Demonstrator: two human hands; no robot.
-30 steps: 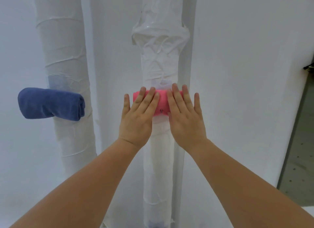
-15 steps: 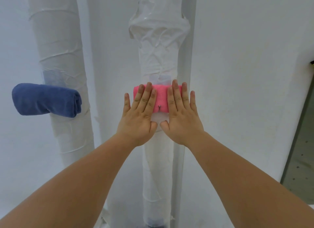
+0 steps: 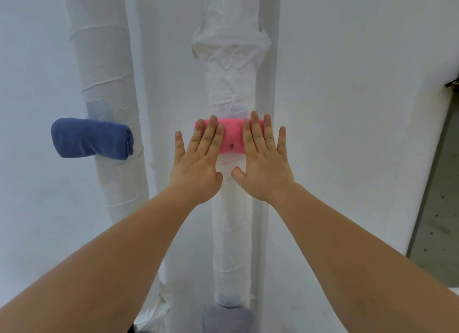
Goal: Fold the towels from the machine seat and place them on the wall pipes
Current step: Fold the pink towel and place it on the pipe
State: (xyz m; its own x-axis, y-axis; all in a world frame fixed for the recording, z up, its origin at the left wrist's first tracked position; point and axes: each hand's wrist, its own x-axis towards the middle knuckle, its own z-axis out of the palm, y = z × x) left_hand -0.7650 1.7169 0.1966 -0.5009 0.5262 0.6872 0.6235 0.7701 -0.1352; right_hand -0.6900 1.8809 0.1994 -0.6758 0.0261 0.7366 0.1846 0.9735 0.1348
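A folded pink towel (image 3: 232, 136) sits across the middle white-wrapped pipe (image 3: 231, 84), with a small metal hook tip showing below its centre. My left hand (image 3: 196, 163) lies flat with its fingers spread over the towel's left end. My right hand (image 3: 263, 161) lies flat over the right end. Neither hand grips the towel. A folded blue towel (image 3: 92, 138) hangs on the left wrapped pipe (image 3: 99, 59). A grey folded towel (image 3: 227, 319) sits lower on the middle pipe, partly cut off by the frame's bottom edge.
White wall (image 3: 347, 109) fills the space behind and to the right of the pipes. A grey speckled floor strip (image 3: 437, 220) shows at the far right past the wall's edge.
My hands have slid apart along the pink towel, uncovering its middle and the hook tip. The view has tilted down slightly, bringing the grey towel into sight.
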